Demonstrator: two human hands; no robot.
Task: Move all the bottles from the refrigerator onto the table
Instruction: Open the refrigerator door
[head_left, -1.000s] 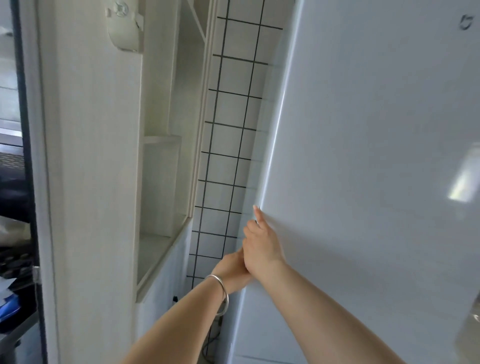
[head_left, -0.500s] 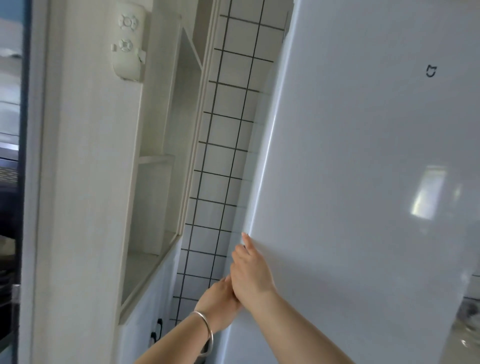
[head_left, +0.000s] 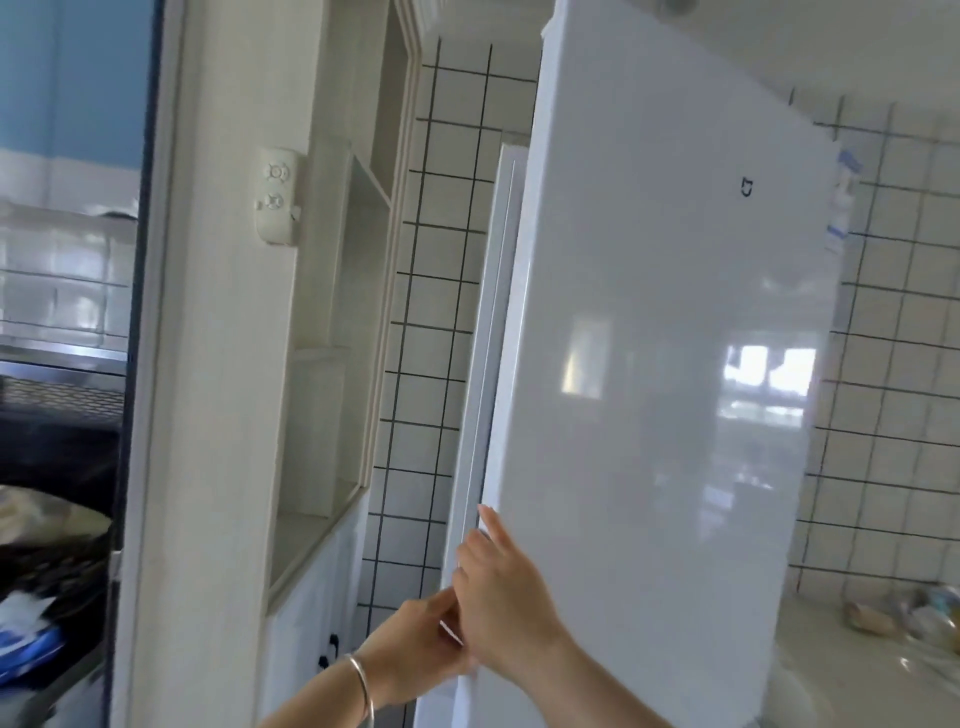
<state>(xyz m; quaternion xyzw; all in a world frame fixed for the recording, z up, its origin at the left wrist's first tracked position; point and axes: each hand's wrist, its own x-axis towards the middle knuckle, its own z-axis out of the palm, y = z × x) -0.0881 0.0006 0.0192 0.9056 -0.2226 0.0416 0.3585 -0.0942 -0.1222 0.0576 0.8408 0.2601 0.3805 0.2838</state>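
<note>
both hands sit at the left edge of the refrigerator door (head_left: 649, 338), a tall, smooth, glossy white slab. the right hand (head_left: 506, 597) curls its fingers around that edge; the left hand (head_left: 415, 657), just below, pinches the edge too. door ajar, hinged at right. no bottles visible yet.

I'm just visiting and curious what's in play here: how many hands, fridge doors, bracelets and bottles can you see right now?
Hands: 2, the left hand and the right hand, both at the door's edge
Fridge doors: 1, the white fridge door, partly open
Bracelets: 1, a silver bracelet on the left wrist
Bottles: 0 in view
Total: 4
</note>
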